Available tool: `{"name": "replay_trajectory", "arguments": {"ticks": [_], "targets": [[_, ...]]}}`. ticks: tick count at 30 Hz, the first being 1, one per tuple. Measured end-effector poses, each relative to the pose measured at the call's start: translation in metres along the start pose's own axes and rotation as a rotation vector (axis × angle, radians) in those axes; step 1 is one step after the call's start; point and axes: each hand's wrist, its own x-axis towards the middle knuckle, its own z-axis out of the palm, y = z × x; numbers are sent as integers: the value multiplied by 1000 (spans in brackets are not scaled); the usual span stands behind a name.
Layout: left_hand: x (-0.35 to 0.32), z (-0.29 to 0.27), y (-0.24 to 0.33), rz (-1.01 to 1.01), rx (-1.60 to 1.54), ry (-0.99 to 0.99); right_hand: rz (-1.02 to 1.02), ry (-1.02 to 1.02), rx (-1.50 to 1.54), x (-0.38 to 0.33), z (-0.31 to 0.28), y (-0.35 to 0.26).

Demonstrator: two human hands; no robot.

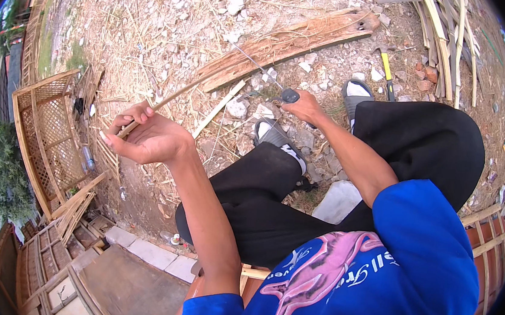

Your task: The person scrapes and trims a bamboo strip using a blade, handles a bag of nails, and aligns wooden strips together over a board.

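My left hand is closed around a thin bamboo strip, its thumb stretched out to the left. The strip slants up and away, and its far end lies at the left end of a weathered wooden plank on the ground. In my right hand is a knife with a dark handle. Its long, narrow blade shows almost edge-on and points up and left over the plank. The blade is apart from the strip.
A yellow-handled hammer lies beside my right foot. Bamboo strips are heaped at the upper right. A wooden lattice frame stands at the left. Stones and split slivers litter the ground, with a pale flat stone between my legs.
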Motion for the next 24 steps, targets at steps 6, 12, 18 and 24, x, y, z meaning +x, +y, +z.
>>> {"name": "replay_trajectory", "arguments": {"ticks": [6,12,18,24], "targets": [[6,1,2,5,19,26,-266,-8,29,-16,9,-19],[2,0,0,12,38,-11,111,46,-43,-5,2,45],[2,8,2,-8,36,40,-35,99,27,-17,-3,41],[28,-12,32,-11,-80,370,53,68,-147,-19,-34,43]]}}
